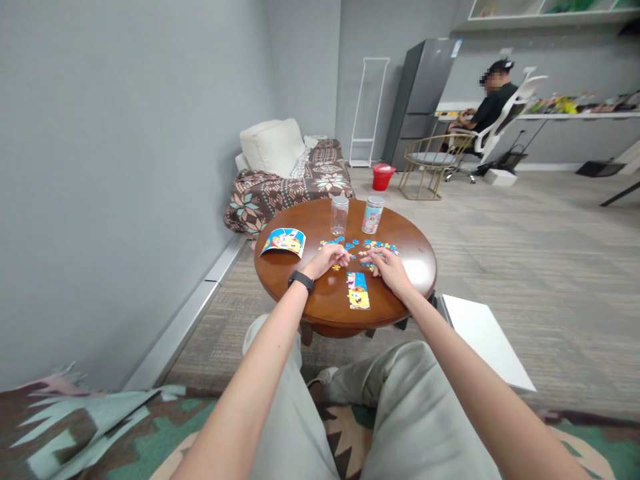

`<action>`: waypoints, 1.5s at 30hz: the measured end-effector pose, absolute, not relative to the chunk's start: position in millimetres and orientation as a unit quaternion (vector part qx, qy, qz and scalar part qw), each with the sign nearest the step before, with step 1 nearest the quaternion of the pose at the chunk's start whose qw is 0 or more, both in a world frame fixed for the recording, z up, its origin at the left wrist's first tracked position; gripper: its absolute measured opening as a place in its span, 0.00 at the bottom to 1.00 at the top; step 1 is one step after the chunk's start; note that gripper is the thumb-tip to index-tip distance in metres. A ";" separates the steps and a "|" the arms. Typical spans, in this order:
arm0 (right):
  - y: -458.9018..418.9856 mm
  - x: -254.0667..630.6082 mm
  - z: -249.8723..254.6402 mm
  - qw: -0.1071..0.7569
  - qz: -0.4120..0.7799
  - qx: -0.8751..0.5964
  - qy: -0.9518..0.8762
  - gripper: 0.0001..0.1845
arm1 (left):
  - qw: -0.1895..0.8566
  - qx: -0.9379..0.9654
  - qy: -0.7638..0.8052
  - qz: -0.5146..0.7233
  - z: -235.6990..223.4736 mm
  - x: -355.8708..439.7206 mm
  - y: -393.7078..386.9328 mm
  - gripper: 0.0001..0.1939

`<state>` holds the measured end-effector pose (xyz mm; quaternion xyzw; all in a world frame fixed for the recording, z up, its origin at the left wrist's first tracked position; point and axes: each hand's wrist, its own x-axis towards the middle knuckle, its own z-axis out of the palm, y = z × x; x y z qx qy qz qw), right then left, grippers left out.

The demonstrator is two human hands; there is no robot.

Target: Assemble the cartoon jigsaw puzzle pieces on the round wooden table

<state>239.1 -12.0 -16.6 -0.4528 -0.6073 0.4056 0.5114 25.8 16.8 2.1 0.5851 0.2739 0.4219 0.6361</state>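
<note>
My left hand [330,259], with a dark band on its wrist, is over the round table with its fingers curled together. Whatever may be between those fingertips is too small to make out. Loose jigsaw pieces [340,240] lie just beyond it. My right hand [386,264] reaches over another spread of blue and yellow pieces [387,247], fingers stretched and apart, fingertips at the pile's near edge. Between my hands, nearer to me, a joined section of jigsaw puzzle [358,291] shows a yellow cartoon figure. A curved picture sheet [284,242] stands to the left.
At the back of the brown table [320,300] stand a clear jar [339,217] and a jar with a printed label [373,215]. A white panel [485,337] is at the lower right. Farther off are a red bin [383,177], a wire chair [430,160] and a seated person [493,100].
</note>
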 end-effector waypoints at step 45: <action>-13.6 239.9 -13.8 0.480 0.350 -0.480 -0.646 0.22 | 0.624 0.569 0.297 0.446 -1.8 27.8 16.1 0.15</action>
